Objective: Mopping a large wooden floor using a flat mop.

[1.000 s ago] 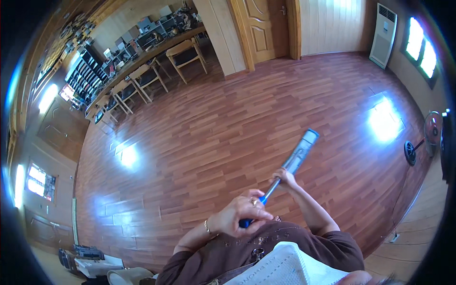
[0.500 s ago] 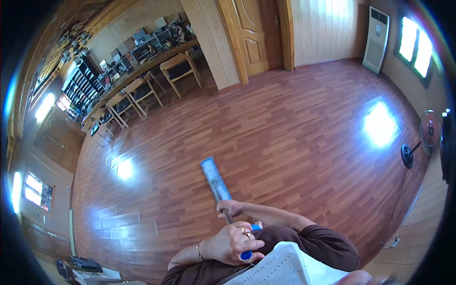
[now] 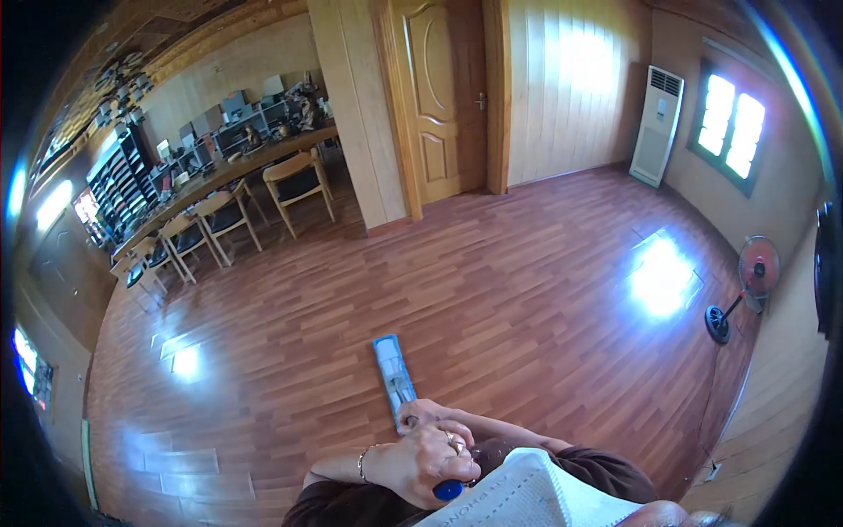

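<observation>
A flat mop with a pale blue head (image 3: 392,373) lies on the wooden floor in front of me, its length running away from my body. My left hand (image 3: 430,461), with a ring and a bracelet, is closed around the top of the mop's handle, where a blue end cap (image 3: 448,490) sticks out. Just beyond it, my right hand (image 3: 423,412) grips the handle lower down, its fingers partly hidden behind my left hand. Most of the handle is covered by my hands.
Wooden chairs (image 3: 299,189) line a long cluttered table (image 3: 211,180) at the far left. Ahead is a closed wooden door (image 3: 443,105). A tall white air conditioner (image 3: 657,127) stands in the far right corner, and a standing fan (image 3: 757,268) by the right wall.
My view has tilted up and turned slightly right. The mop head appears lower and closer to my body, and my hands look closer together, both still on the handle.
</observation>
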A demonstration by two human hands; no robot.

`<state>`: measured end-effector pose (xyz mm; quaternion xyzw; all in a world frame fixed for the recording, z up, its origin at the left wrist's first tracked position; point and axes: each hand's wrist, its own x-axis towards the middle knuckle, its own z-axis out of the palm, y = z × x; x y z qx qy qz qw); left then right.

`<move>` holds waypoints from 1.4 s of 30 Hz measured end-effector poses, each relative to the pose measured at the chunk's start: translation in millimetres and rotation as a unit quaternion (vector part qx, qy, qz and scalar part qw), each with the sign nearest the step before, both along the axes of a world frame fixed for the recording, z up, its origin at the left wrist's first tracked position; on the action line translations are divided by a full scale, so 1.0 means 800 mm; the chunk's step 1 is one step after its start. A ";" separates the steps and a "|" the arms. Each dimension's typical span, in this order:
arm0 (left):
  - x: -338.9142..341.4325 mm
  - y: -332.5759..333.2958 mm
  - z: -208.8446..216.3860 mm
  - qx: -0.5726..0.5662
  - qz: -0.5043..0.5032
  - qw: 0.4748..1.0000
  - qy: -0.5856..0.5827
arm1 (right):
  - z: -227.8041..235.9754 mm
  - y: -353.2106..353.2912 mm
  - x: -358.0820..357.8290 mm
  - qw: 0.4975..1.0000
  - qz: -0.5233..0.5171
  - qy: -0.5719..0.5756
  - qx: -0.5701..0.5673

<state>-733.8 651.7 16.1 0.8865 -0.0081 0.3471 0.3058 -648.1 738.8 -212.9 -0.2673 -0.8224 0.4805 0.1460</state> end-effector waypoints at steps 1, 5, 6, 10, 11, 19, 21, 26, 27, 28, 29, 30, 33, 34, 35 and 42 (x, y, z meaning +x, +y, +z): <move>0.007 0.013 -0.007 0.005 -0.040 0.999 0.009 | -0.010 0.016 0.013 0.998 0.001 -0.014 0.068; 0.045 0.055 -0.018 0.000 -0.108 0.994 0.017 | -0.043 0.061 0.092 0.986 -0.087 -0.012 0.144; 0.056 0.064 -0.019 0.010 -0.112 0.993 0.026 | -0.054 0.071 0.111 0.983 -0.118 0.018 0.139; 0.113 0.098 -0.001 0.028 -0.103 0.994 0.010 | -0.110 0.110 0.205 0.962 -0.185 -0.013 0.202; 0.138 0.108 0.002 0.010 -0.117 0.993 0.022 | -0.155 0.117 0.240 0.947 -0.244 -0.026 0.206; 0.308 0.158 -0.002 -0.003 -0.187 0.981 0.057 | -0.099 0.068 0.466 0.889 -0.378 -0.199 0.165; 0.356 0.164 -0.003 0.007 -0.213 0.975 0.066 | -0.091 0.050 0.523 0.863 -0.443 -0.196 0.146; 0.471 0.170 -0.019 -0.015 -0.285 0.955 0.077 | -0.073 -0.015 0.635 0.826 -0.530 -0.158 0.110; 0.492 0.173 -0.022 -0.019 -0.301 0.950 0.081 | -0.065 -0.030 0.653 0.812 -0.550 -0.167 0.103; 0.513 0.175 -0.021 -0.015 -0.316 0.943 0.105 | -0.067 -0.043 0.673 0.801 -0.569 -0.164 0.080; 0.534 0.177 -0.023 -0.011 -0.331 0.936 0.116 | -0.073 -0.057 0.690 0.778 -0.603 -0.161 0.072; 0.551 0.176 -0.026 -0.008 -0.342 0.931 0.126 | -0.075 -0.070 0.702 0.756 -0.632 -0.158 0.064; 0.605 0.172 -0.036 -0.034 -0.384 0.910 0.152 | -0.078 -0.110 0.749 0.704 -0.683 -0.189 0.050; 0.625 0.170 -0.039 -0.025 -0.403 0.902 0.153 | -0.076 -0.124 0.765 0.684 -0.695 -0.215 0.050; 0.646 0.167 -0.042 -0.024 -0.424 0.892 0.152 | -0.082 -0.140 0.781 0.668 -0.709 -0.219 0.058; 0.767 0.175 -0.048 -0.028 -0.579 0.806 0.124 | -0.094 -0.210 0.818 0.550 -0.802 -0.194 0.127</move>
